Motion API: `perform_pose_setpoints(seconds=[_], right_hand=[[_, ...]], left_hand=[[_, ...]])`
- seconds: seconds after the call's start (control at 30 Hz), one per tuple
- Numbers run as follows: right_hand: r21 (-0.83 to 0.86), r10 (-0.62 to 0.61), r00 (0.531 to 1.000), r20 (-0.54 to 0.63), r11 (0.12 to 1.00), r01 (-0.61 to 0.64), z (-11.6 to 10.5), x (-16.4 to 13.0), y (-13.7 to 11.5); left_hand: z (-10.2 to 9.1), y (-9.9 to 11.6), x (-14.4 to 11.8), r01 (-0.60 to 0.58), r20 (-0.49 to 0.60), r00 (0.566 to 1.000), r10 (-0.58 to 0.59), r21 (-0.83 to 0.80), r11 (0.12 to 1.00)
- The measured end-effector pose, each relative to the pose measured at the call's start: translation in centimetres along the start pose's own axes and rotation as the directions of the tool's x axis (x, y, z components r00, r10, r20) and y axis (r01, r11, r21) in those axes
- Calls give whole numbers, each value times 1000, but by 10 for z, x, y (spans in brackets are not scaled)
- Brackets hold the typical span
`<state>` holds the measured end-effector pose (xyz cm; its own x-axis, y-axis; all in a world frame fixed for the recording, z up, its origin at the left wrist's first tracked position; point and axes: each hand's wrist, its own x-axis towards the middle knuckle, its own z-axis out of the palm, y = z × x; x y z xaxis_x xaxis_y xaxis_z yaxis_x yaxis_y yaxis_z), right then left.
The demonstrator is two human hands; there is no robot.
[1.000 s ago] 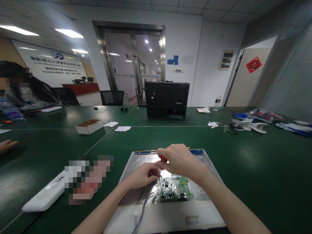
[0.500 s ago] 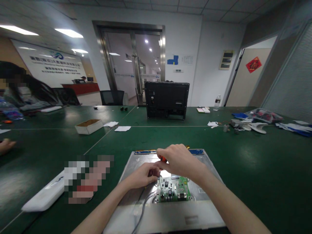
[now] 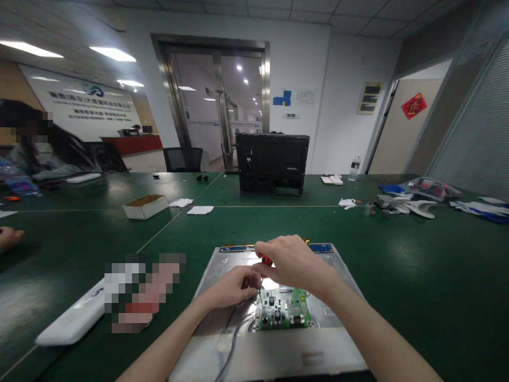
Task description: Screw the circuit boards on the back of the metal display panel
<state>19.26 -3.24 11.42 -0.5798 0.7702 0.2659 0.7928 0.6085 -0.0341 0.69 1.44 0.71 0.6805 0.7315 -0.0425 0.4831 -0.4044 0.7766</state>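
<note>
In the head view my right hand [image 3: 296,265] is wrapped round the red and black handle of a screwdriver [image 3: 266,260], which points down. Its thin shaft meets the upper left corner of a green circuit board [image 3: 284,307]. My left hand [image 3: 234,286] rests low beside that corner, its thumb and fingers pinched at the lower shaft; the very tip is hidden. Under both hands lies a flat silver display panel [image 3: 338,339], with a narrow blue board [image 3: 320,248] along its far edge. A grey cable [image 3: 234,339] runs from the board's left side toward me.
A white power strip [image 3: 71,318] and a blurred-out item [image 3: 147,297] lie to the left. Further off are an open box [image 3: 146,207], paper scraps [image 3: 200,210], a black monitor housing [image 3: 273,164] and a water bottle [image 3: 354,167]. Another person's hand [image 3: 10,239] shows at the left edge.
My hands, the screwdriver and the board keep almost the same position. At the left, the other person's head and hand have shifted slightly.
</note>
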Motion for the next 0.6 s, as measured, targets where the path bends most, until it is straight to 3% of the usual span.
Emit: perform_pose_setpoints(seconds=[0.6], right_hand=[[4, 5, 1000, 21, 1000, -5, -2, 0, -2]], left_hand=[[0, 0, 1, 11, -4, 1000, -11, -7, 1000]])
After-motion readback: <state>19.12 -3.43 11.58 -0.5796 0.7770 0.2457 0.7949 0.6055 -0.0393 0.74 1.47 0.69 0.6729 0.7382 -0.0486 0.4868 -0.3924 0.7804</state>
